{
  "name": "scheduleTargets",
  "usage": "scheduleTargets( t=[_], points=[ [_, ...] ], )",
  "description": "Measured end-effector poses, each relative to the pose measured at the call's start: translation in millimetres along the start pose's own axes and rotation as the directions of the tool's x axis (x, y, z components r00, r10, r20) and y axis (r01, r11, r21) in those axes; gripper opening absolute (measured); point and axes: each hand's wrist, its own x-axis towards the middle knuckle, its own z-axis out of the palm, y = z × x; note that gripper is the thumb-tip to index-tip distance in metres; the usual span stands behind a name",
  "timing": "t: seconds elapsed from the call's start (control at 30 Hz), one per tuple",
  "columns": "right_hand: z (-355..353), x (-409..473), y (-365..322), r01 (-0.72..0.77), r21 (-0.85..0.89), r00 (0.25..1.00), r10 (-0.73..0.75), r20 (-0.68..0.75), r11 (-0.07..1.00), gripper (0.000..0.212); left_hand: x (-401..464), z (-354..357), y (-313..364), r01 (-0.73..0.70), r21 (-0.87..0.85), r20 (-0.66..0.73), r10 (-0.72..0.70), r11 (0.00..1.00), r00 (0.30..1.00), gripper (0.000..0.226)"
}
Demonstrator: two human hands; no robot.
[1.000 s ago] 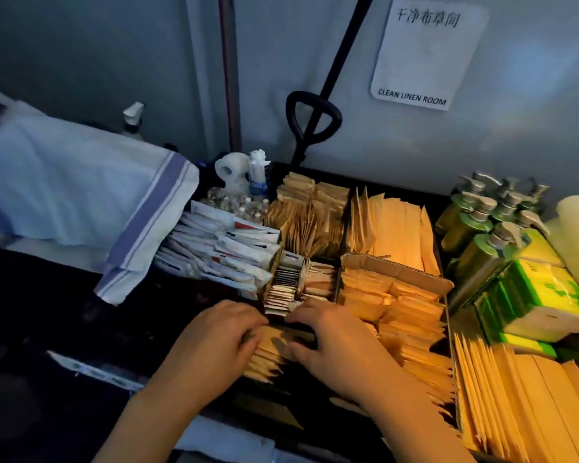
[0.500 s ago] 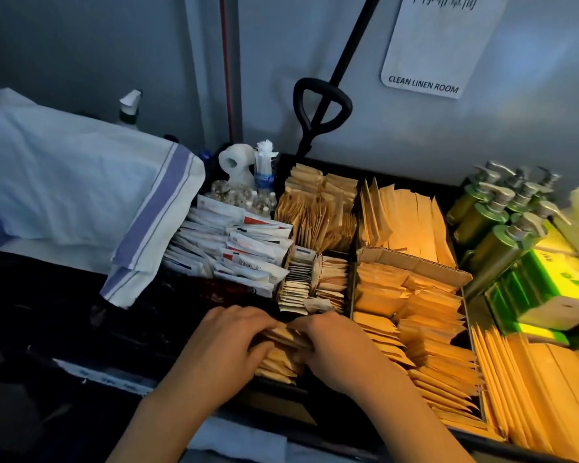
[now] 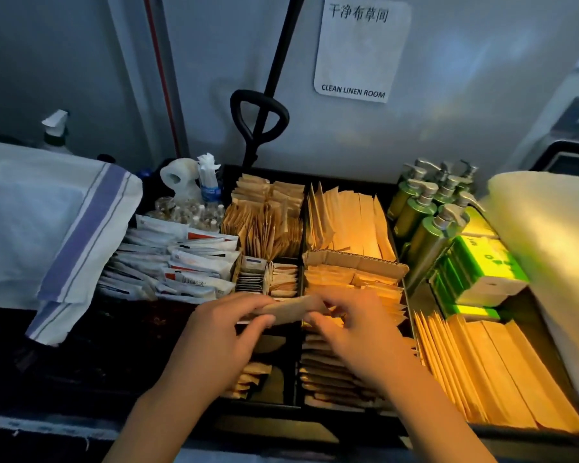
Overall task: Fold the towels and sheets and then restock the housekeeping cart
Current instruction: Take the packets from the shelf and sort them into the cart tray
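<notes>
The housekeeping cart's black divided tray (image 3: pixel 298 372) holds rows of brown paper amenity packets. My left hand (image 3: pixel 219 342) and my right hand (image 3: pixel 355 332) together grip a small stack of brown packets (image 3: pixel 290 312), lifted just above the near middle compartment. Left fingers and thumb pinch its left end, right fingers curl round its right end. More brown packets (image 3: pixel 248 379) lie in the compartment below. A folded white towel with a blue stripe (image 3: pixel 64 222) drapes over the cart's left side. A pale folded towel (image 3: pixel 549 262) lies at the right.
White sachets (image 3: pixel 178 265) fill the left compartment. Green pump bottles (image 3: pixel 428 212) and green tissue boxes (image 3: pixel 482 272) stand at the right. Long paper sleeves (image 3: pixel 495 372) fill the near right bin. A black handle (image 3: pixel 259 118) leans on the wall behind.
Both hands have lifted the stack of brown packets up out of the near compartment. The view has tilted and moved closer to the tray.
</notes>
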Motion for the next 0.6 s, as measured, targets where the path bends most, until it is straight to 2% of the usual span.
scheduleTargets(
  t=[0.1, 0.2, 0.3, 0.4, 0.5, 0.6],
  points=[
    [-25, -7, 12, 0.019, -0.06, 0.996, -0.025, -0.089, 0.998, 0.028, 13, 16, 14, -0.03, -0.001, 0.011, 0.031, 1.0, 0.999, 0.033],
    [-41, -10, 24, -0.002, -0.175, 0.994, -0.018, -0.11, 0.985, 0.032, 24, 29, 24, -0.042, 0.03, -0.025, 0.043, 0.999, 0.999, 0.033],
    [-46, -6, 32, -0.055, -0.319, 0.998, 0.062, 0.01, 0.946, 0.031, 31, 43, 29, -0.063, 0.053, -0.02, 0.064, 0.997, 0.998, 0.034],
    [-36, 3, 30, -0.014, -0.427, 0.984, 0.087, 0.152, 0.904, 0.028, 37, 56, 31, -0.096, 0.091, 0.042, 0.093, 0.991, 0.995, 0.036],
    [-23, 12, 28, 0.046, -0.438, 0.971, 0.063, 0.231, 0.898, 0.028, 41, 69, 28, -0.135, 0.162, 0.14, 0.113, 0.977, 0.984, 0.025],
    [-23, 14, 30, 0.032, -0.447, 0.963, 0.093, 0.255, 0.894, 0.028, 45, 78, 18, -0.131, 0.267, 0.142, 0.096, 0.955, 0.985, 0.015]
  ],
)
